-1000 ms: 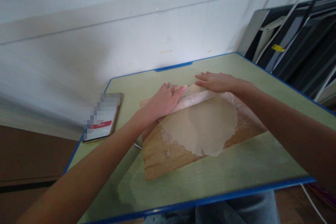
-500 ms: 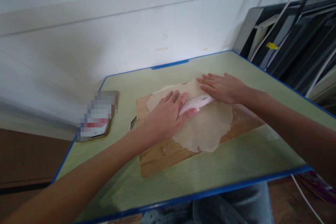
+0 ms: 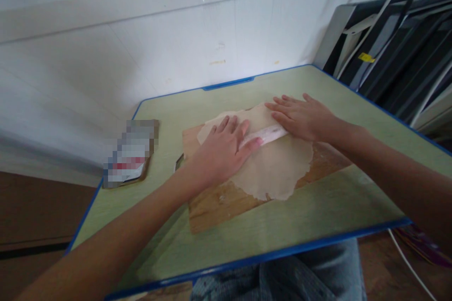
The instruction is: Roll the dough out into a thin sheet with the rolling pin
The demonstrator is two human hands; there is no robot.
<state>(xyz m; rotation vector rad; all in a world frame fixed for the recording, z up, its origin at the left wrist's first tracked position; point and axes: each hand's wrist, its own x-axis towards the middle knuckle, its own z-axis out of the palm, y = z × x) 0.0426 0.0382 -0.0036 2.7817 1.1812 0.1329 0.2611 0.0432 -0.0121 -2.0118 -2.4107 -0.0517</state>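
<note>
A floured rolling pin lies across a thin, wide sheet of dough with ragged edges. Beneath the dough is a wooden cutting board, and parts of the sheet cover it. My left hand rests palm down over the pin's left end, fingers stretched forward and thumb along its near side. Over the other end my right hand lies flat with its fingers spread toward the far edge of the dough. Both palms hide the pin's ends.
The board is on a green table with a blue rim. A phone-like object, blurred out, lies at the left. A white wall borders the far side. Dark folded panels and cables stand at the right.
My left hand has shifted very slightly away from me along with the pin. My right hand stays nearly in place; the view has tilted a little.
</note>
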